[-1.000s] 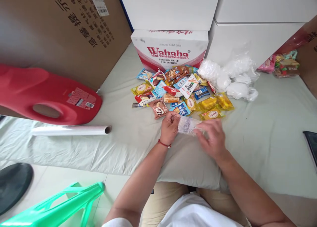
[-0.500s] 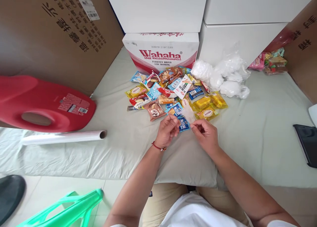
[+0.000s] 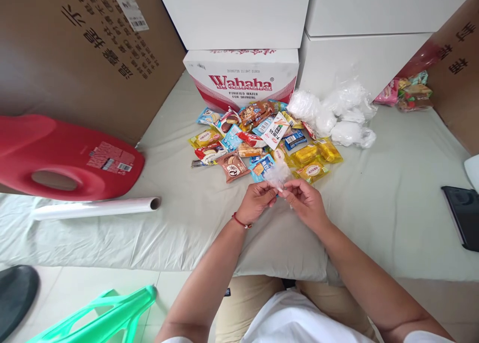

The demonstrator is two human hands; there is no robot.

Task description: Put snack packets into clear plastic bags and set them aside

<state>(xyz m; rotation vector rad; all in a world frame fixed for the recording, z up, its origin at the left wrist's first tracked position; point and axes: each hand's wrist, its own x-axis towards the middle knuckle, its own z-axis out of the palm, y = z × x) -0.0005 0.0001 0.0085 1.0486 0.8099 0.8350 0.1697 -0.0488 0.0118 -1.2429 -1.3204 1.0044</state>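
Between my hands is a crumpled clear plastic bag (image 3: 277,175), thin and whitish, held over the near edge of a snack pile. My left hand (image 3: 257,201) pinches its lower edge from the left. From the right, my right hand (image 3: 305,203) pinches the same bag, its fingertips almost touching the left ones. Just behind the bag lie a blue snack packet (image 3: 261,167), partly covered by it, and a yellow wrapped snack (image 3: 312,170). A brown snack packet (image 3: 232,167) rests to the left, and a white packet (image 3: 276,131) lies farther back.
A heap of crumpled clear bags (image 3: 342,118) lies right of the snacks. Behind stands a Wahaba carton (image 3: 241,78). At left are a red jug (image 3: 71,153) and a white plastic roll (image 3: 97,208). A phone (image 3: 462,218) lies far right; a green stool (image 3: 101,313) stands below.
My hands have come closer together. My left fingers, apart from the bag before, now grip its edge beside the right ones. The bag is bunched up more.
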